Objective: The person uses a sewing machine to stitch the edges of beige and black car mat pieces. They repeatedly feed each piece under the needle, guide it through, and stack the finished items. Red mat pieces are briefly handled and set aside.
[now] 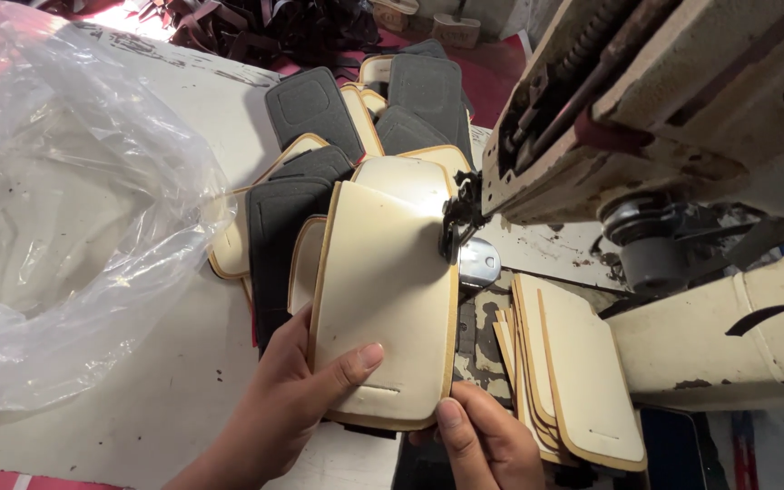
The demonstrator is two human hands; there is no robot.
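A cream padded piece point(383, 290) with a tan edge lies flat under the needle and presser foot point(455, 227) of a worn cream sewing machine point(682, 118). My left hand point(292, 399) grips its near left edge, thumb on top. My right hand point(487, 440) pinches its near right corner. Behind it, several sewn pieces, dark grey and cream point(319, 163), trail away in a chain.
A stack of cream pieces point(583, 372) lies to the right, below the machine arm. A large crumpled clear plastic bag point(56, 209) covers the left of the white table point(183, 381). Dark material is heaped at the far edge point(256, 27).
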